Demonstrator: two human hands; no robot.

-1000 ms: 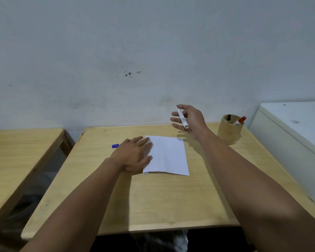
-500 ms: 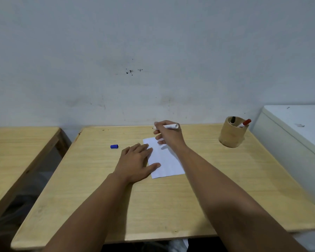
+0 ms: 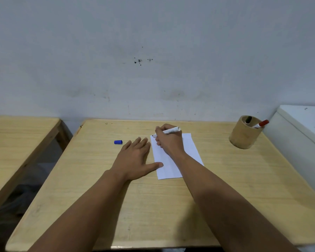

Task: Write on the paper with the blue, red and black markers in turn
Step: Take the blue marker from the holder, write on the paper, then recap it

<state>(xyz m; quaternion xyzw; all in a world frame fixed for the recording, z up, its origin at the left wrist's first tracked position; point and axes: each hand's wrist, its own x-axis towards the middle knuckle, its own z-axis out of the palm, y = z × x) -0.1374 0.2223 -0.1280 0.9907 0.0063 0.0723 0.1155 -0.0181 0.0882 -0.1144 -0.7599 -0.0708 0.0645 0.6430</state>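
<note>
A white sheet of paper (image 3: 191,150) lies on the wooden table (image 3: 171,206). My right hand (image 3: 168,140) grips the uncapped blue marker (image 3: 171,131), a white barrel, with its tip touching the paper's far left corner. My left hand (image 3: 135,159) lies flat, fingers spread, its thumb pressing the paper's left edge. The blue cap (image 3: 118,142) rests on the table left of my left hand. The red marker (image 3: 260,124) and the black marker (image 3: 248,119) stand in a bamboo cup (image 3: 244,135) at the far right.
A second wooden table (image 3: 16,139) stands to the left across a gap. A white cabinet (image 3: 302,135) adjoins the table's right side. A grey wall runs right behind the table.
My right hand brought the marker down from the air onto the paper's far left corner. My left hand slid to the paper's left edge. The view shifted downward.
</note>
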